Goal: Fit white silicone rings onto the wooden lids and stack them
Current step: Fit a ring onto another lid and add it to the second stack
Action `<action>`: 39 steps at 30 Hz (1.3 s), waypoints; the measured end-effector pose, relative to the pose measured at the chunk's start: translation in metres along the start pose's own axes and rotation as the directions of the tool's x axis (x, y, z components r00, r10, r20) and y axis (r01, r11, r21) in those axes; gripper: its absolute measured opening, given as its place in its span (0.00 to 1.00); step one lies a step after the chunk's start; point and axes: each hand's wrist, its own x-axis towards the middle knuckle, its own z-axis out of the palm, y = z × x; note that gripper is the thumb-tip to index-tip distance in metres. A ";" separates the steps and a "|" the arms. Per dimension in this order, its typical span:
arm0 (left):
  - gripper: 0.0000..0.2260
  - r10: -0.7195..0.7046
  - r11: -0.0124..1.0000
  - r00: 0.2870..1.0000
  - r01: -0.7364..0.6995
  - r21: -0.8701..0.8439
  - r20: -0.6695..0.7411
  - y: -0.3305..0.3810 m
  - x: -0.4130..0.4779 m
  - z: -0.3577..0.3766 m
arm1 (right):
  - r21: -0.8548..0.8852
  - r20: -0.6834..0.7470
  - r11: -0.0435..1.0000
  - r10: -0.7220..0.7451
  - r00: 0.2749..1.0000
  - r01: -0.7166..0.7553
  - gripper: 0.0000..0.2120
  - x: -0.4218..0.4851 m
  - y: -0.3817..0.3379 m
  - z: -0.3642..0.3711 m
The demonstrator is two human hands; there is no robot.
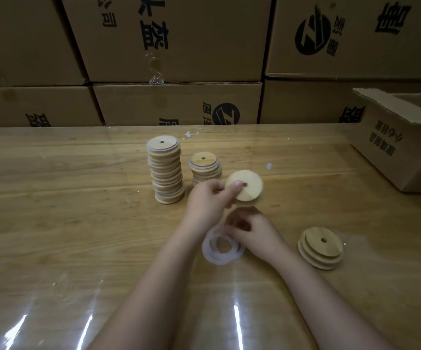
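The pile of white silicone rings (223, 247) lies nearest on the table (78, 223). They look light and floppy and probably cling together, so 1 is best pinched off at its outer edge. The right hand (251, 229) sits at the pile's far edge with its fingers curled and blurred; I cannot tell whether it holds a ring. To its right, apart, sit the bare lids (320, 248), stiff light wood. Just beyond, the left hand (210, 195) pinches the held lid (248, 186), a fingertip beside its hole. Behind stand 2 finished stacks, the short stack (205, 168) and the tall stack (165, 170), then cartons (179, 104).
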 end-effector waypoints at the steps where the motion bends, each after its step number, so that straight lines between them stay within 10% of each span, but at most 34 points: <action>1: 0.16 -0.014 1.000 1.000 0.014 -0.009 -0.023 -0.009 0.000 -0.008 | 0.024 -0.025 1.000 -0.005 1.000 0.005 0.06 -0.001 0.001 -0.001; 14: 0.08 -0.071 0.943 0.983 0.012 -0.334 -0.166 -0.069 -0.007 -0.016 | 0.216 0.023 0.977 -0.005 1.000 0.000 0.09 -0.005 -0.001 -0.005; 21: 0.06 0.075 0.976 0.997 -0.081 -0.203 -0.034 -0.076 -0.003 -0.013 | 0.453 -0.204 0.891 0.092 0.975 0.011 0.11 -0.003 0.005 -0.007; 39: 0.06 0.281 0.960 0.959 -0.281 0.002 0.014 -0.080 -0.007 -0.005 | 0.289 -0.366 0.952 0.014 0.930 0.099 0.10 -0.001 0.004 -0.003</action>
